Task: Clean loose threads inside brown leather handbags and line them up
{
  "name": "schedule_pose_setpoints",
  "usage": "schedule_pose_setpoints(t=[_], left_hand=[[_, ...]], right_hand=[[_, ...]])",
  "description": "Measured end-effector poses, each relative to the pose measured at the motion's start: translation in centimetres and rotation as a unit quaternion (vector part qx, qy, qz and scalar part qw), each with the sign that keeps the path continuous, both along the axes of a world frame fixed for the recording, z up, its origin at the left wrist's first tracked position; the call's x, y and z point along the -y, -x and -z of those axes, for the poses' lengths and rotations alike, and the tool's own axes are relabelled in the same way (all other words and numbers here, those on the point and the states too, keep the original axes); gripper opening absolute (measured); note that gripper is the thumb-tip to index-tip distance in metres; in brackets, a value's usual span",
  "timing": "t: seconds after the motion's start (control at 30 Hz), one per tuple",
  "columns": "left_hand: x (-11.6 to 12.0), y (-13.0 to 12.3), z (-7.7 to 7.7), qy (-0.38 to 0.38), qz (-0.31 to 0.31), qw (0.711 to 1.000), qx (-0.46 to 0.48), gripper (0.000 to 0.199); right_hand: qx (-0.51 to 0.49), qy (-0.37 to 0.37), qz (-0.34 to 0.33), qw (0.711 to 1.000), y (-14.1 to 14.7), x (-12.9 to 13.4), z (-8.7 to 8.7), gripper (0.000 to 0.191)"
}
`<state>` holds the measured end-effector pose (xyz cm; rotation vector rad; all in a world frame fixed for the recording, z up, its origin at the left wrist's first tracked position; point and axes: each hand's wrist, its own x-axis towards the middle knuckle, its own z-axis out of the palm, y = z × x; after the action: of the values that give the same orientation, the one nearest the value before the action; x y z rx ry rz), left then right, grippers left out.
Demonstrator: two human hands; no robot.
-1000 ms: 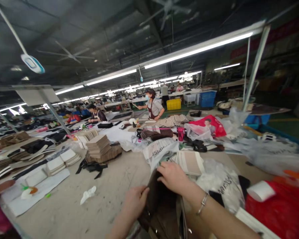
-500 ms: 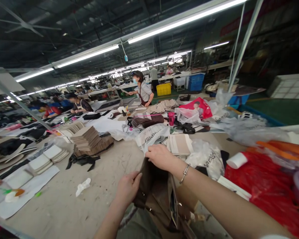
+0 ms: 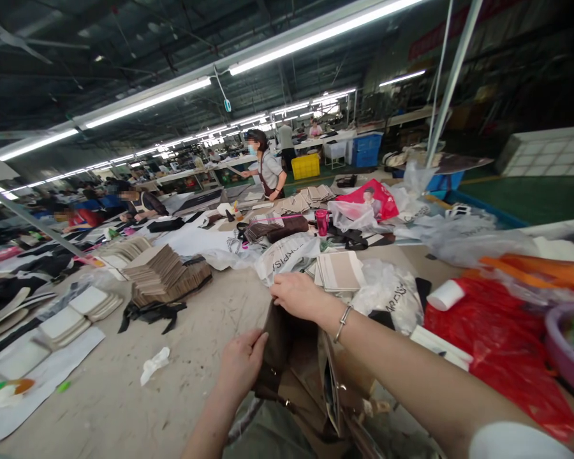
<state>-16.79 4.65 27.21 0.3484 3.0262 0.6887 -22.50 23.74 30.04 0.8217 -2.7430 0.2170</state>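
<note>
A brown bag (image 3: 310, 373) stands open at the table's near edge, its dark inside facing up and metal studs on its side. My left hand (image 3: 243, 360) is closed on the bag's left edge, the thumb along the rim and the other fingers partly hidden. At the bag's far top corner, my right hand (image 3: 296, 294) pinches the rim, its forearm with a bracelet reaching across from the right. Just beyond the right hand lie beige panels (image 3: 339, 271) and a printed plastic bag (image 3: 287, 255).
Stacked brown pieces (image 3: 160, 274), white pads (image 3: 64, 325) and a crumpled white scrap (image 3: 154, 365) lie to the left. Red plastic (image 3: 497, 344) and a purple basin (image 3: 559, 331) are at right. Across the table stands a person (image 3: 268, 167) in an apron.
The view has turned slightly, so the surroundings appear shifted left and more of the purple basin shows. Both hands keep their hold on the bag.
</note>
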Motion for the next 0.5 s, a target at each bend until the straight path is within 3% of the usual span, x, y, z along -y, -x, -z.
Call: schedule_pose_setpoints(t=[0.13, 0.4, 0.5], left_hand=[[0.2, 0.0, 0.2, 0.002, 0.023, 1.0, 0.007, 0.033], [0.2, 0.0, -0.1, 0.055, 0.023, 0.998, 0.002, 0.035], [0.7, 0.0, -0.6, 0.012, 0.03, 0.998, 0.046, 0.031]], right_hand=[[-0.021, 0.036, -0.015, 0.999, 0.6, -0.3, 0.2, 0.028], [0.037, 0.021, -0.045, 0.998, 1.4, -0.6, 0.3, 0.011], [0.039, 0.015, -0.038, 0.998, 1.5, -0.6, 0.3, 0.011]])
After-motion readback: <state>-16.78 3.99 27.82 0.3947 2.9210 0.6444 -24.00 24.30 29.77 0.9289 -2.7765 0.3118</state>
